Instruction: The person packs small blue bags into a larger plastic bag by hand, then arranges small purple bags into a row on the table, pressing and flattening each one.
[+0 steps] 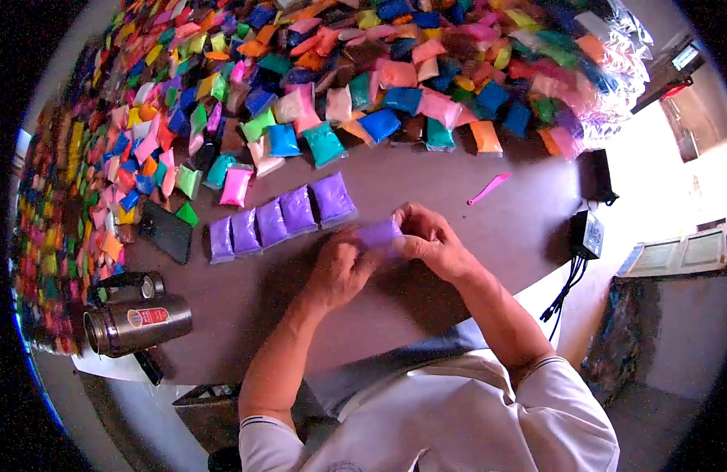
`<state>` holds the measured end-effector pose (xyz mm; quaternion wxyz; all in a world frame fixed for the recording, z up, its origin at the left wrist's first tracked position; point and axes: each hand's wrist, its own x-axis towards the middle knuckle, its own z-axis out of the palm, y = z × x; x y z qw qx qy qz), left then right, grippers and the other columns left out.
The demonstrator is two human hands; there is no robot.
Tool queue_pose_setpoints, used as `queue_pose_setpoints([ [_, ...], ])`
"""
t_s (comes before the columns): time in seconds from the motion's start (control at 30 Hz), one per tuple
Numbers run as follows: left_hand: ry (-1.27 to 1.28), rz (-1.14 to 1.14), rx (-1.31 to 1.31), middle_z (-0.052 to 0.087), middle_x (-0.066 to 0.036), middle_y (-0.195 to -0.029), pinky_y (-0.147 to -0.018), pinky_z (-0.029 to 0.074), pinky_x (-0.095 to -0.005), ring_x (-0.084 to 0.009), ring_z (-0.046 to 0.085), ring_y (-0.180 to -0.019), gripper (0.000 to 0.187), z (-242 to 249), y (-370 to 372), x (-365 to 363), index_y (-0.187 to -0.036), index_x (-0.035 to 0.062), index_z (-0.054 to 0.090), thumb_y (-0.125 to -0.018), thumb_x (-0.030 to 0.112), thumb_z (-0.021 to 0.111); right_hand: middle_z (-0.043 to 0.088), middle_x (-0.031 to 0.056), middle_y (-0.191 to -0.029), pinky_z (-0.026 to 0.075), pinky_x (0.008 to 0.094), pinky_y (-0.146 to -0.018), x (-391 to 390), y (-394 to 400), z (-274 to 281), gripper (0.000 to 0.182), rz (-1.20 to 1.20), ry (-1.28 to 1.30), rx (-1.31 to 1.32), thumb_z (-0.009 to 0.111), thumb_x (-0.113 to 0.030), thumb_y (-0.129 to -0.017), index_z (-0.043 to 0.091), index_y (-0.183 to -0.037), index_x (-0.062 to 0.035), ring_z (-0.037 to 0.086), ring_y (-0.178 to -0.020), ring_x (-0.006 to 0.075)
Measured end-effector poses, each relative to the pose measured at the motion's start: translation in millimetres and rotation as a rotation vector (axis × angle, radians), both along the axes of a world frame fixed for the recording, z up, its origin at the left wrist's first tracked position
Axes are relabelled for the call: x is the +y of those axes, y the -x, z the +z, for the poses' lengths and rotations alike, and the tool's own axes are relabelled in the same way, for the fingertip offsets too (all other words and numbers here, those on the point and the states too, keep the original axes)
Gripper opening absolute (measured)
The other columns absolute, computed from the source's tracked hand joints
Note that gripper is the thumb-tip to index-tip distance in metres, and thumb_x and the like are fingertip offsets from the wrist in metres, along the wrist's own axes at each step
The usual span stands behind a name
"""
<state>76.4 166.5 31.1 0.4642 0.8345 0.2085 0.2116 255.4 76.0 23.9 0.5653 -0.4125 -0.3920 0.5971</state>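
Observation:
Between my two hands is a small purple packet, blurred by motion. My left hand (337,269) has its fingers closed on the packet's left side. On the right side my right hand (430,242) pinches the same purple packet (380,234) between thumb and fingers. Just beyond my left hand, a slanting row of several filled purple packets (270,223) lies on the brown table (450,169). A bright pink packet (237,186) rests above that row. Further right on the table lies a small pink stick-like tool (489,189).
A large heap of multicoloured packets (399,75) covers the far side and left. A metal flask (139,325) lies at the left near a dark flat object (166,231). A black box with cables (587,234) sits at the right edge.

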Motion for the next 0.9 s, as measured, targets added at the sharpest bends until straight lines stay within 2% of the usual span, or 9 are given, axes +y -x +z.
queue_pose_setpoints([
  [0.07, -0.029, -0.004, -0.01, 0.063, -0.02, -0.096, -0.084, 0.044, -0.0455, -0.0383, 0.058, -0.093, 0.027, 2.3, -1.2, -0.8, -0.1, -0.0002, 0.063, -0.092, 0.025, 0.057, 0.059, -0.0017, -0.09, 0.044, 0.0255, -0.071, 2.0, 8.0, 12.9, 0.022, -0.145, 0.015, -0.09, 0.066, -0.019, -0.089, 0.057, -0.101, -0.0027, 0.053, -0.083, 0.0086],
  [0.17, -0.074, -0.011, 0.044, 0.062, -0.02, -0.098, -0.084, 0.044, -0.0458, -0.039, 0.058, -0.093, 0.027, 6.6, -1.8, -3.3, -0.103, -0.0003, 0.062, -0.091, 0.024, 0.058, 0.061, -0.0009, -0.091, 0.045, 0.0264, -0.072, 0.2, 3.6, 8.7, 0.025, -0.022, 0.074, -0.21, 0.062, -0.023, -0.093, 0.06, -0.103, -0.0006, 0.053, -0.084, 0.0086],
  [0.27, -0.19, -0.025, 0.033, 0.062, -0.02, -0.098, -0.085, 0.044, -0.0467, -0.0397, 0.058, -0.094, 0.027, 7.8, -2.0, -5.0, -0.103, -0.0006, 0.062, -0.09, 0.024, 0.06, 0.06, -0.0029, -0.086, 0.044, 0.0241, -0.071, -1.0, 4.1, -7.9, 0.025, -0.052, 0.006, -0.257, 0.059, -0.024, -0.095, 0.064, -0.099, 0.0003, 0.052, -0.081, 0.0056],
  [0.4, -0.202, -0.016, 0.11, 0.062, -0.021, -0.098, -0.085, 0.044, -0.0476, -0.0409, 0.057, -0.094, 0.025, 8.1, 0.7, -5.2, -0.098, -0.0014, 0.063, -0.088, 0.021, 0.061, 0.06, -0.0026, -0.085, 0.045, 0.0243, -0.07, -2.5, 6.7, -0.8, 0.028, -0.044, 0.019, -0.201, 0.061, -0.027, -0.094, 0.063, -0.1, 0.0003, 0.053, -0.08, 0.0059],
  [0.47, -0.204, 0.004, 0.122, 0.062, -0.021, -0.098, -0.085, 0.045, -0.0477, -0.0413, 0.057, -0.094, 0.023, -2.9, 3.0, -4.2, -0.096, -0.0015, 0.063, -0.086, 0.019, 0.062, 0.061, -0.0008, -0.084, 0.046, 0.0242, -0.069, 1.1, 13.0, 12.3, 0.028, -0.095, -0.02, -0.227, 0.066, -0.026, -0.09, 0.062, -0.098, 0.0006, 0.055, -0.079, 0.0064],
  [0.53, -0.099, -0.011, 0.121, 0.062, -0.02, -0.093, -0.081, 0.045, -0.0474, -0.0411, 0.058, -0.09, 0.019, -10.0, 5.0, -2.0, -0.092, -0.0014, 0.064, -0.083, 0.015, 0.064, 0.062, 0.0001, -0.085, 0.047, 0.0242, -0.069, 3.8, 12.7, 5.0, 0.027, -0.057, -0.006, -0.215, 0.068, -0.024, -0.089, 0.062, -0.098, 0.0005, 0.056, -0.078, 0.0068],
  [0.67, -0.173, 0.022, 0.133, 0.061, -0.019, -0.089, -0.078, 0.045, -0.0471, -0.0401, 0.058, -0.086, 0.017, 2.4, -0.1, -2.8, -0.089, -0.0013, 0.063, -0.081, 0.014, 0.065, 0.064, 0.0017, -0.086, 0.049, 0.0243, -0.071, 3.1, 10.9, -6.9, 0.024, -0.003, 0.012, -0.176, 0.071, -0.018, -0.086, 0.062, -0.098, 0.0, 0.059, -0.079, 0.0084],
  [0.73, -0.184, -0.046, 0.127, 0.06, -0.019, -0.086, -0.077, 0.044, -0.0471, -0.0397, 0.057, -0.085, 0.02, -4.2, 0.6, 0.4, -0.09, -0.001, 0.063, -0.08, 0.016, 0.067, 0.062, -0.0003, -0.084, 0.048, 0.0247, -0.069, 2.2, 11.4, -8.5, 0.022, -0.003, 0.016, -0.164, 0.069, -0.019, -0.087, 0.062, -0.096, -0.0008, 0.057, -0.078, 0.0072],
  [0.9, -0.026, 0.003, 0.002, 0.059, -0.018, -0.085, -0.077, 0.044, -0.0443, -0.0358, 0.058, -0.083, 0.023, -5.7, 1.6, 0.5, -0.093, -0.0008, 0.062, -0.088, 0.022, 0.063, 0.061, -0.0026, -0.081, 0.046, 0.0256, -0.068, 3.4, 12.3, -1.7, 0.024, -0.073, -0.004, -0.099, 0.067, -0.023, -0.09, 0.062, -0.096, -0.0011, 0.054, -0.076, 0.006],
])
